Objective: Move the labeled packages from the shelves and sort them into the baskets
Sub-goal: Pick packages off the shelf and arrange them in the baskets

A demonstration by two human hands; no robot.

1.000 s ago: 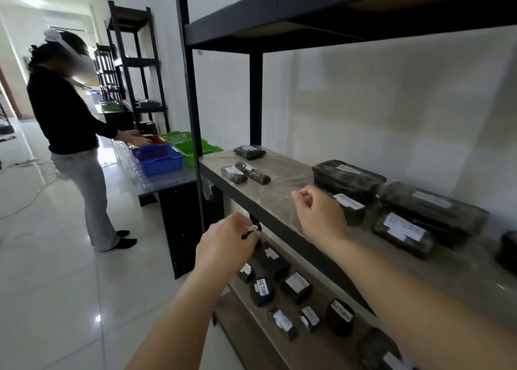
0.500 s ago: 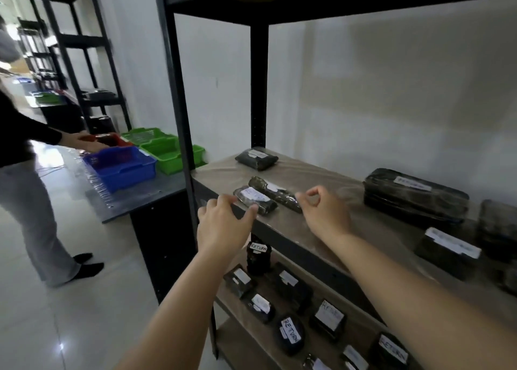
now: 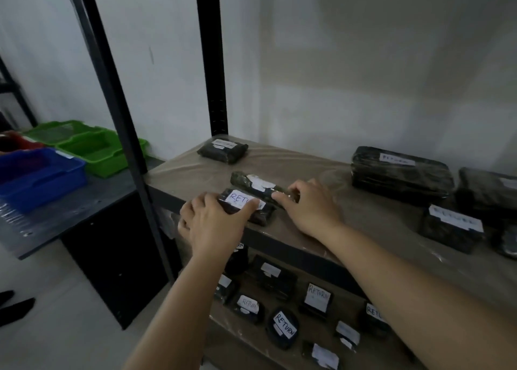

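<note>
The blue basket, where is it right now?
In the head view the blue basket sits far left on the dark side table, left of the shelf's front post, with the green baskets just behind it.

Lay flat at the front edge of the plastic-covered shelf [image 3: 363, 229]: small dark package [image 3: 251, 211], white label reading "RETURN", partly covered by the left hand [image 3: 212, 224], thumb across the label. Just behind it, touching, a longer dark package [image 3: 253, 185], angled, its right end under the right hand [image 3: 307, 204]. Stood left of the shelf on the worktop [image 3: 56, 218]: blue basket [image 3: 39, 176], green baskets [image 3: 92, 145].
</note>
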